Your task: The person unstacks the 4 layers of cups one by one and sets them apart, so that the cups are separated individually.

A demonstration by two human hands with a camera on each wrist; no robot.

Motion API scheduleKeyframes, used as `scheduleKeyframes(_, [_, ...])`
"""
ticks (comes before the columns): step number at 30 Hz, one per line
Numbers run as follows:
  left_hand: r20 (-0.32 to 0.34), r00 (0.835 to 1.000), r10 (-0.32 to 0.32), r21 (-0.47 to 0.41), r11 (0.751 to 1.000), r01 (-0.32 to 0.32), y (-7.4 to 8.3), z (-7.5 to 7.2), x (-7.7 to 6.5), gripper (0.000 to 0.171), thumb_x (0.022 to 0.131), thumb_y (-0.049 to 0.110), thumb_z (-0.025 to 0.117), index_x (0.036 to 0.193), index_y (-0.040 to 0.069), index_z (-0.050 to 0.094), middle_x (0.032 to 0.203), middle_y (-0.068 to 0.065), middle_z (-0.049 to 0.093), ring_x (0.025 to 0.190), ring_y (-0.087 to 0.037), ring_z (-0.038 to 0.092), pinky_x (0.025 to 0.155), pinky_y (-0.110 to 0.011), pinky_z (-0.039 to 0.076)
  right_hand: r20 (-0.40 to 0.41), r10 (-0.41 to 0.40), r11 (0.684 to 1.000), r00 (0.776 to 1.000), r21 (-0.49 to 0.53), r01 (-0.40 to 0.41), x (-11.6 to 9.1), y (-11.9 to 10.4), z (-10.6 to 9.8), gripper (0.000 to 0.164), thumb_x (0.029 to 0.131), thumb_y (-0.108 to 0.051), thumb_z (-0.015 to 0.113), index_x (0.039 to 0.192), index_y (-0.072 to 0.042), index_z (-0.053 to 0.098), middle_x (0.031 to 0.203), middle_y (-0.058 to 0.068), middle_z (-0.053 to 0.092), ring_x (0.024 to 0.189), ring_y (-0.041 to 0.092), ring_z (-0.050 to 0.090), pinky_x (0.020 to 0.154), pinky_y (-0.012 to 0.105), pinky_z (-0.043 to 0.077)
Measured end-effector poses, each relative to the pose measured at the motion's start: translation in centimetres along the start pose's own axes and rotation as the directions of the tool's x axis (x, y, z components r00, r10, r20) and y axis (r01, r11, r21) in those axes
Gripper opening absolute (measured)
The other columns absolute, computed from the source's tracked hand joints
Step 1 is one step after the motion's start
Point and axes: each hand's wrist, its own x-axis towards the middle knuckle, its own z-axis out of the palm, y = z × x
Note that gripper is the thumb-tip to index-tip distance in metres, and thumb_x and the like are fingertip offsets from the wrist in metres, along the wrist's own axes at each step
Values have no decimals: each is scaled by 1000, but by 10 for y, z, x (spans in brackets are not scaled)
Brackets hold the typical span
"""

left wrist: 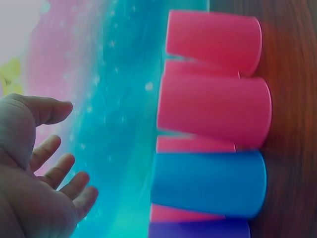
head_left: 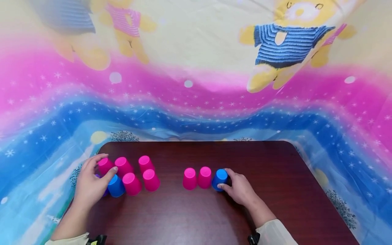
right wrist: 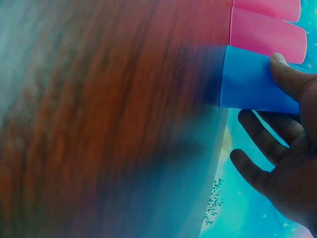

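My right hand [head_left: 240,189] grips an upside-down blue cup [head_left: 219,178], thumb on the near side and fingers around the far side. In the right wrist view that blue cup [right wrist: 252,82] stands on the table beside a pink cup [right wrist: 267,34]. At the left, my left hand [head_left: 90,182] hovers by another blue cup [head_left: 116,186], its thumb and fingers spread apart and holding nothing. Partly hidden behind that hand are a purple cup [head_left: 106,192] and a pink cup [head_left: 105,165]. The left wrist view shows the loose fingers apart from the cups.
Several more upside-down pink cups [head_left: 132,184] stand in two rows beside the left blue cup. Two pink cups [head_left: 204,177] line up left of the right hand's cup. A dark wooden table [head_left: 183,217] carries them all, with a patterned cloth [head_left: 196,102] hanging around it.
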Motion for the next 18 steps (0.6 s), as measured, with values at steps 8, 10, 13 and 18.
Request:
scheduleKeyframes(8, [63,996,62,-33,998,-60,19,24,7,58,92,24,80,143,13,57,149,-17,49,129,-46,48,92,-67,49,-9,-15,1000,1000,5,15,0,2,0,71,89,-35,83,148,-11,52,131,14,68,121,35,65,102,56,52])
scheduleKeyframes(10, [74,994,82,-50,996,-78,22,30,8,58,91,23,81,143,13,57,149,-16,49,130,-45,49,93,-67,50,-12,-16,1000,1000,7,16,-1,2,0,71,89,-35,83,148,-10,52,131,14,68,121,35,65,102,56,52])
scheduleKeyframes(13, [94,990,109,-80,992,-102,31,41,10,56,90,21,83,141,13,59,149,-13,49,129,-43,51,96,-65,51,-13,-9,1000,1000,6,9,-1,2,-1,72,89,-35,83,149,-10,52,132,14,67,121,35,65,102,57,52])
scheduleKeyframes(18, [125,980,154,-115,983,-140,43,60,9,53,90,19,83,138,13,61,145,-9,53,126,-35,55,96,-55,51,3,-1,1000,1000,8,1,0,1,-1,72,89,-35,83,150,-11,51,133,13,67,122,35,64,102,56,52])
